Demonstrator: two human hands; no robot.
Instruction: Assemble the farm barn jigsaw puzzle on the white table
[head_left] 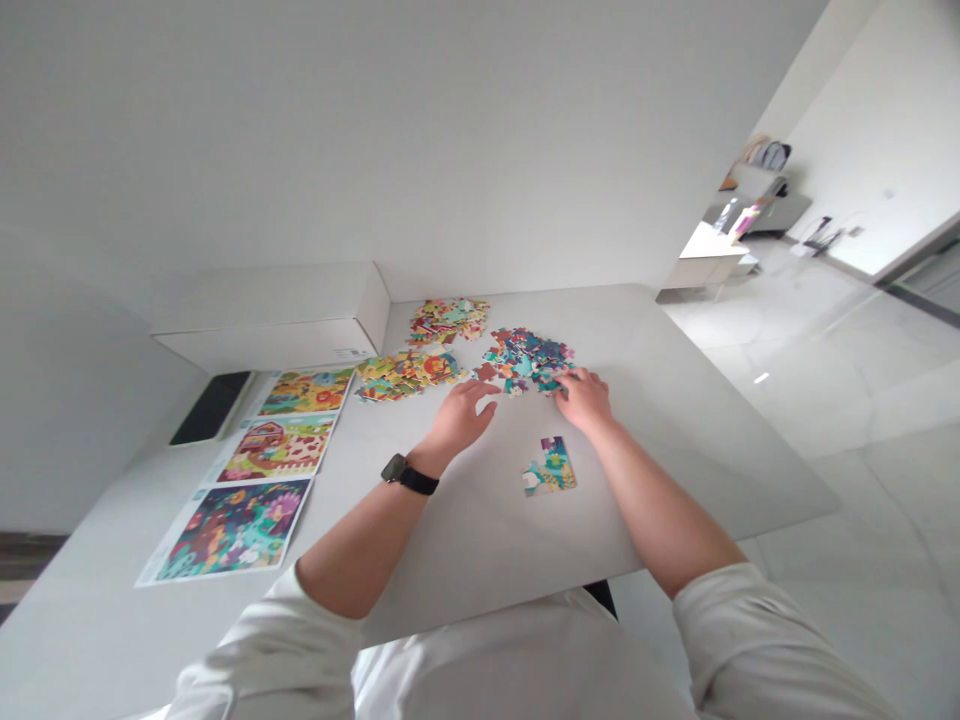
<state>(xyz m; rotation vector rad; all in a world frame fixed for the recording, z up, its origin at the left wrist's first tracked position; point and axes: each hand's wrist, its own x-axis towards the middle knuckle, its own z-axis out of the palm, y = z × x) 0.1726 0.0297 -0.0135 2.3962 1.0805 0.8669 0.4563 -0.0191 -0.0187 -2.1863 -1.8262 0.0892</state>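
Note:
My left hand [463, 412], with a black watch on its wrist, lies on the white table [675, 420] with fingers stretched toward a blue-green pile of puzzle pieces [529, 360]. My right hand [583, 396] rests at that pile's near right edge, fingers curled onto the pieces; I cannot make out whether it grips one. A small joined patch of puzzle [551, 467] lies between my forearms. A yellow-orange pile [405, 374] sits left of the blue one, and a red-yellow pile [448, 319] lies behind it.
A sheet with three picture guides [259, 470] lies at the left. A white box [285, 315] stands against the wall behind it, with a black flat object [211, 406] beside it. The table's right edge drops to a pale floor [847, 370].

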